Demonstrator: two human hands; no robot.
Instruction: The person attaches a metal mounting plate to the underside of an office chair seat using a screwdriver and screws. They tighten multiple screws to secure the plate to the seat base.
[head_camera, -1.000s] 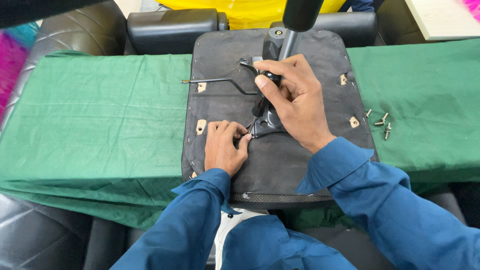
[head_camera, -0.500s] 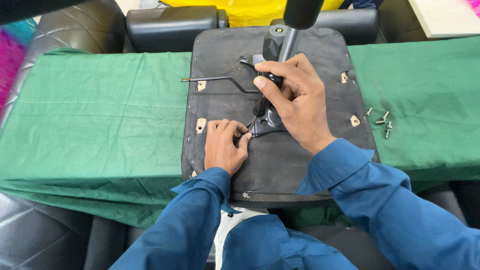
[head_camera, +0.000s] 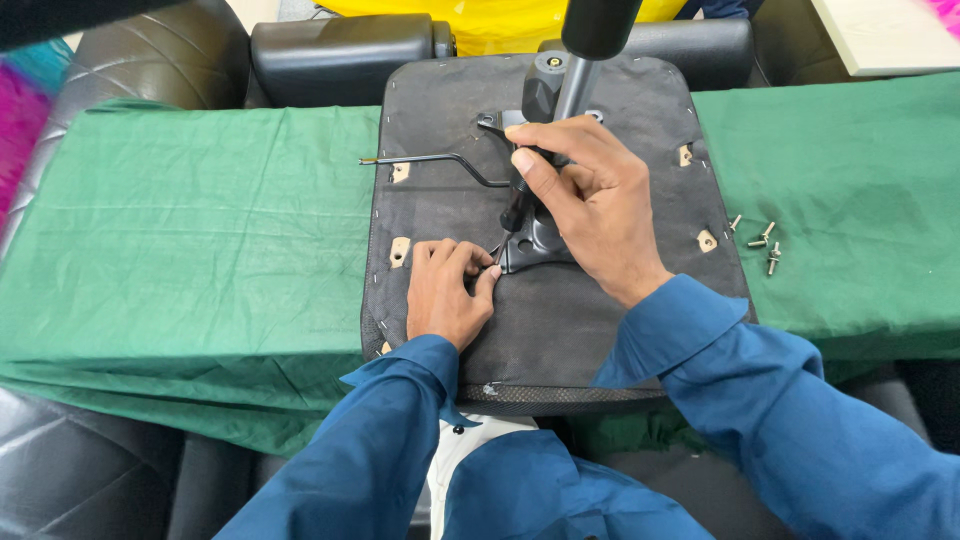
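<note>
Furniture assembly workshop: upturned chair seat (head_camera: 545, 320) on green cloth (head_camera: 200, 230), loose screws (head_camera: 762, 240), black armrests (head_camera: 340, 55).

Lighting is bright and even, diffuse from overhead; no hard shadows. Soft shadow only under the right hand (head_camera: 590, 195) and left hand (head_camera: 450, 290) on the dark seat underside (head_camera: 560, 320). Mild sheen on the black leather sofa (head_camera: 120, 60), no blown glare. Green cloth (head_camera: 200, 220) is evenly lit, wrinkles crisp. Centre is sharp. Black cylinder (head_camera: 598, 22) at the top edge is close and soft. Slight wide-angle bend at the frame edges.
</note>
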